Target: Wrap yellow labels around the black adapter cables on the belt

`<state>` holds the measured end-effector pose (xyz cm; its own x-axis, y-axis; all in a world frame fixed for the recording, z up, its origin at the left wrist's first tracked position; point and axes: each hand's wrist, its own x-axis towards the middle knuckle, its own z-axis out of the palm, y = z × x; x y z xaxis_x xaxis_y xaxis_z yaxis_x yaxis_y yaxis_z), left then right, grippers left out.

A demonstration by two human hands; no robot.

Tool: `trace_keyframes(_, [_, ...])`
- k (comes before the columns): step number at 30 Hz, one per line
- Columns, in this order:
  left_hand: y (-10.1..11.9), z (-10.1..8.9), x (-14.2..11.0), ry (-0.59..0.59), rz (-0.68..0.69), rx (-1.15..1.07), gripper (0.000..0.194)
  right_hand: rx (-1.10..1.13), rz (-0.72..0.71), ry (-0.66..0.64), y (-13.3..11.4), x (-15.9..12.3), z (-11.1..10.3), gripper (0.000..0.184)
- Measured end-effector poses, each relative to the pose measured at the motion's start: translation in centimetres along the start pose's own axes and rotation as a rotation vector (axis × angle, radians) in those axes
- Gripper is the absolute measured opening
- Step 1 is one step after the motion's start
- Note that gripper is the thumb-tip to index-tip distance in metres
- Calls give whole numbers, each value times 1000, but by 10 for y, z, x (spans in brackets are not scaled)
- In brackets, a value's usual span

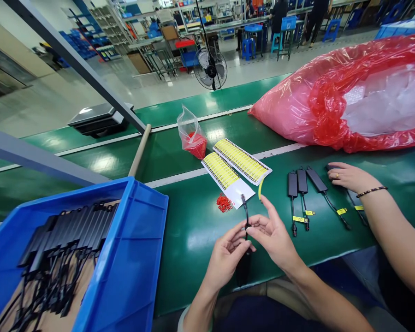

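Note:
Near the front edge of the table, a short black cable (245, 208) with a connector at its upper end is held between both my hands. My left hand (224, 259) pinches its lower part between thumb and fingers. Closed on the same cable a little higher is my right hand (275, 240), its index finger raised. A yellow label strip (260, 189) clings to that fingertip. Below the hands, a dark shape is partly hidden. Just beyond lie a pile of small red rings (224, 203) and two sheets of yellow labels (222, 171).
At left stands a blue bin (134, 258) of black cabled modules. Several labelled black modules (302, 180) lie to the right, beside a co-worker's hand (349, 177) on another. Farther back are a bag of red rings (195, 140) and a large red plastic bag (297, 106).

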<state>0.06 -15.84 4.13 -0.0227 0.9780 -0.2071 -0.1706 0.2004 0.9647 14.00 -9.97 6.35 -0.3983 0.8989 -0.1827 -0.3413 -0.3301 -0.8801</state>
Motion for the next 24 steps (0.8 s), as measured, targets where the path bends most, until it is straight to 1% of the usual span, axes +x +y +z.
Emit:
trace_keyframes(2, [-1,2,-6,-23,-53,-5,35,45,-46,88,-8,2,-4,92])
trace_keyframes(4, [1,4,-11,-22,-60,-7,25,81,-81,136,-14,4,-7,92])
trace_keyframes(6, [4,5,-15,-19,-54,-18,23,108,-84,138,-18,6,-7,91])
trace_keyframes(8, [6,6,-16,-22,-55,-33,24,113,-78,122,-19,6,-5,92])
trace_keyframes(12, [8,9,-16,20,-31,-95,25,91,-17,44,-19,3,2,99])
trace_keyframes(13, [8,10,-15,38,-22,-111,23,95,-17,54,-19,3,3,98])
trace_keyframes(16, [6,15,-15,82,-13,-155,21,124,-77,124,-20,4,2,95])
trace_keyframes(18, [6,18,-15,112,-23,-199,22,128,-105,131,-22,6,-2,93])
trace_keyframes(20, [8,19,-16,152,-45,-258,24,103,-158,159,-25,7,-10,84])
trace_keyframes(21, [9,19,-15,175,-62,-289,25,78,-196,190,-27,7,-14,76])
trace_keyframes(23, [12,20,-14,222,-101,-346,27,17,-257,237,-32,3,-23,54])
trace_keyframes(24, [14,20,-12,242,-118,-370,27,-10,-261,229,-35,-1,-26,43])
